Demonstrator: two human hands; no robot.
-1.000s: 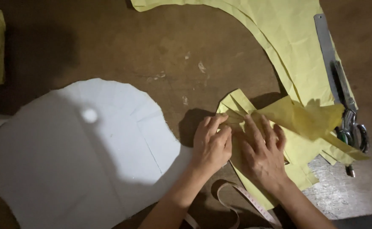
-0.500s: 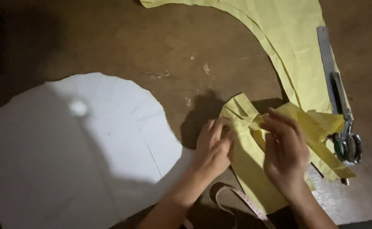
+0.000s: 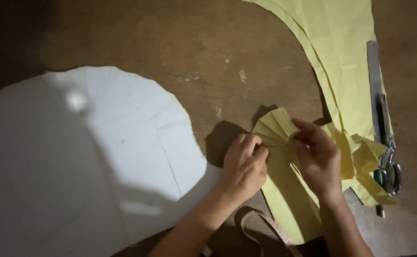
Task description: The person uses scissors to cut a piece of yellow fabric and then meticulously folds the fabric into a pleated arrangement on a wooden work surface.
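A pleated, fan-folded piece of yellow paper [image 3: 284,190] lies on the brown table [image 3: 170,43] at centre right. My left hand [image 3: 243,166] presses on its left edge with curled fingers. My right hand [image 3: 317,157] pinches the folds near the top of the fan, fingers closed on the paper. More crumpled yellow folds [image 3: 360,159] stick out to the right of my right hand.
A large round white paper sheet [image 3: 75,162] covers the left of the table. A big curved yellow sheet [image 3: 341,62] lies at the upper right, with a metal ruler [image 3: 374,81] and scissors [image 3: 389,173] on its right edge. A tape strip [image 3: 265,228] curls between my forearms.
My right hand has moved up onto the top of the folds and gathered them tighter. The view has shifted slightly; the left hand stays on the left edge.
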